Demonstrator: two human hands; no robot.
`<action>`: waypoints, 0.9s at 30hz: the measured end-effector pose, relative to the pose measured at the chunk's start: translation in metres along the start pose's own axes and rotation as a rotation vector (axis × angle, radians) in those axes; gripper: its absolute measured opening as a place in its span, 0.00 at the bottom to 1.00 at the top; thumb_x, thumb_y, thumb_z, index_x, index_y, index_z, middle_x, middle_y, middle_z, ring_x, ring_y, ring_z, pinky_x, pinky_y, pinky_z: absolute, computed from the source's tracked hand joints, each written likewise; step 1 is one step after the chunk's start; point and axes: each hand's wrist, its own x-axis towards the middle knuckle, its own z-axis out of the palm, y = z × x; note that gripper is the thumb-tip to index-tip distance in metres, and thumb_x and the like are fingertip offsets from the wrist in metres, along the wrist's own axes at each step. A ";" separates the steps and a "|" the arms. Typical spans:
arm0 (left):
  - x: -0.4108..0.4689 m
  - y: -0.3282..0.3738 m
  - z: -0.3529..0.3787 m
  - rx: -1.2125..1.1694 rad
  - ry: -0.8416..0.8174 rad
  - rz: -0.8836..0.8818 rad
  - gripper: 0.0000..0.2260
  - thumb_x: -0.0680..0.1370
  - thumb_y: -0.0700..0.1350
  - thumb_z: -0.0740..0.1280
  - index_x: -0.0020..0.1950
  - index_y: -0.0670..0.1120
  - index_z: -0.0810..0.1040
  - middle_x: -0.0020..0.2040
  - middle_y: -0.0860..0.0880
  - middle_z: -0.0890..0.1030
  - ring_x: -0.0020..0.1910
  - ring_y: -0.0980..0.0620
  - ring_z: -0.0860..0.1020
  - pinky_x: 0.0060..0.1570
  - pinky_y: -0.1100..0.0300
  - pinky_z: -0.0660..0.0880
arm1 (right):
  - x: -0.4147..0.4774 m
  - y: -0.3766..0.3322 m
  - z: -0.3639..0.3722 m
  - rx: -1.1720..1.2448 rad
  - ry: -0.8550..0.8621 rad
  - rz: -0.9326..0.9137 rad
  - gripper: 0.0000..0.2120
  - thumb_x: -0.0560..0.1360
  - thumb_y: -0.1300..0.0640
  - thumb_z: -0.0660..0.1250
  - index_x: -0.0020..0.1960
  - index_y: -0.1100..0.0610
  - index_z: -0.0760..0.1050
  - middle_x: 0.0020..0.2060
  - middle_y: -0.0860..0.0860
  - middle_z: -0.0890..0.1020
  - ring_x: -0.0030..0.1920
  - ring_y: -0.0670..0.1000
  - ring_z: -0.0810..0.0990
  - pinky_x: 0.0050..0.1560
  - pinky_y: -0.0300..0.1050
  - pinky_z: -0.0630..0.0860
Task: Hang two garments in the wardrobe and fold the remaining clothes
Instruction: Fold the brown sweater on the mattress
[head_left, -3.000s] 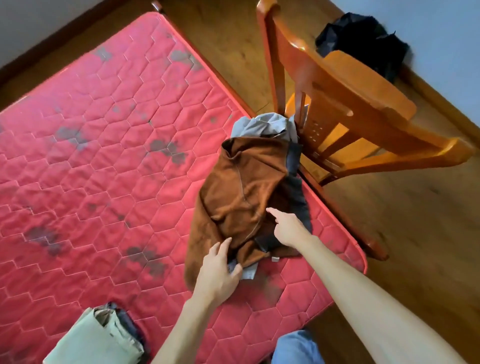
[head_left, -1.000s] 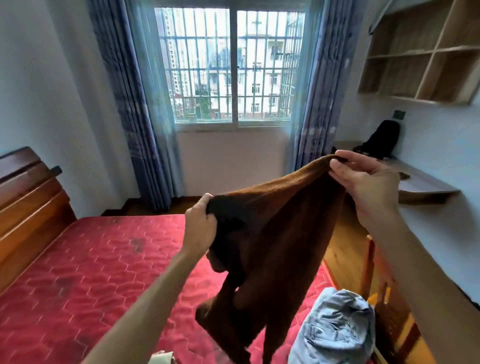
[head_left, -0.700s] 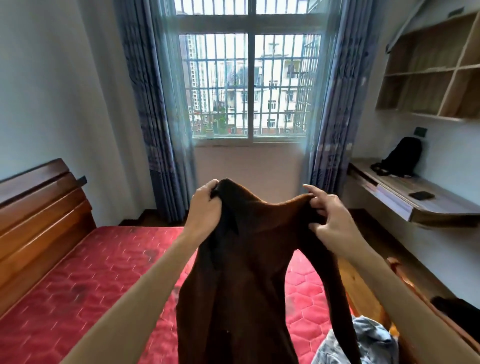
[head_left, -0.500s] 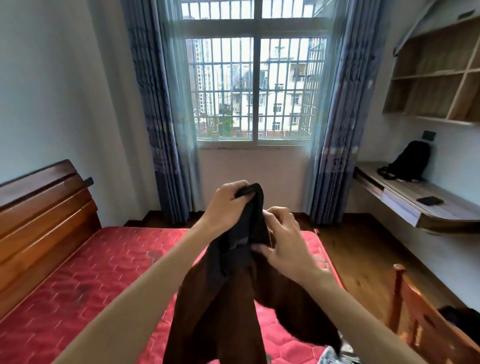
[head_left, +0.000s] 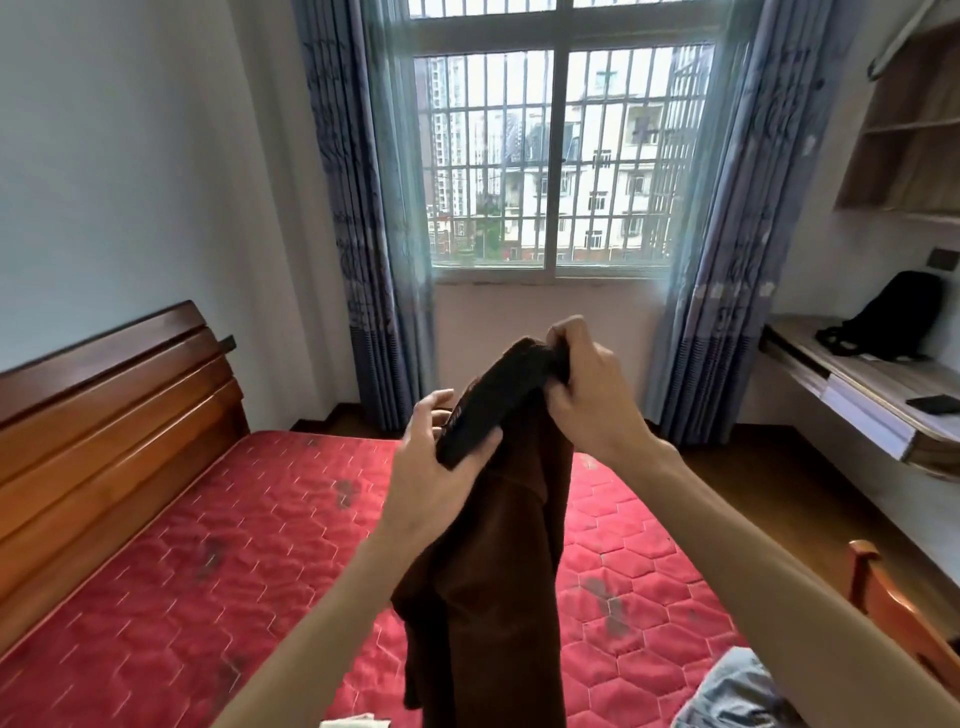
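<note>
1. Brown fleecy garment (head_left: 493, 571) is up in the air right in front of the person, over the near side of the bed. It hangs down in one long bunched column to the bottom edge of the view. Its top edge looks darker, almost black.
2. Left hand (head_left: 436, 467) grips the lower end of that dark top edge, with the thumb on one side and the fingers wrapped round the other.
3. Right hand (head_left: 587, 400) sits higher and a bit farther out, fingers curled tight round the top corner of the same garment. So both hands are clamped on it, pretty close together.
4. Under all that is a red quilted mattress (head_left: 208, 571) with hexagon stitching and a few dark smudges. A wooden headboard (head_left: 104, 415) runs along the left.
5. Near right corner: a crumpled grey-blue garment (head_left: 737, 696), denim-looking, lies at the mattress edge just beside an orange-brown wooden chair (head_left: 893, 613).
6. A pale bit of cloth (head_left: 353, 719) pokes in at the bottom edge; can't tell what it is.
7. Far wall has a barred window (head_left: 556, 156) with blue curtains (head_left: 363, 208) on either side.
8. Right wall: a floating wooden desk (head_left: 857, 395) with a black backpack (head_left: 893, 322) and a dark phone-like slab (head_left: 935, 402) on it, and wooden shelves (head_left: 914, 130) above.
</note>
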 end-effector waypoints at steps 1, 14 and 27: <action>-0.013 -0.006 0.004 0.000 -0.010 -0.001 0.38 0.66 0.65 0.74 0.72 0.54 0.67 0.63 0.56 0.76 0.60 0.61 0.76 0.57 0.69 0.73 | 0.007 -0.005 -0.004 0.007 -0.003 -0.025 0.13 0.69 0.73 0.63 0.50 0.62 0.67 0.35 0.49 0.71 0.33 0.42 0.69 0.36 0.26 0.64; 0.009 -0.045 0.017 0.225 0.027 -0.013 0.15 0.69 0.34 0.77 0.53 0.46 0.83 0.45 0.52 0.85 0.44 0.56 0.81 0.45 0.78 0.70 | 0.019 0.050 -0.097 -0.287 -0.149 0.113 0.17 0.66 0.68 0.64 0.42 0.49 0.64 0.34 0.49 0.76 0.37 0.55 0.74 0.42 0.54 0.73; 0.042 -0.027 -0.010 0.340 -0.141 0.024 0.12 0.75 0.48 0.74 0.45 0.45 0.73 0.33 0.46 0.80 0.34 0.48 0.79 0.33 0.68 0.70 | -0.042 0.090 -0.159 -0.111 -0.317 0.338 0.14 0.61 0.51 0.83 0.43 0.46 0.82 0.31 0.44 0.81 0.32 0.41 0.76 0.37 0.31 0.69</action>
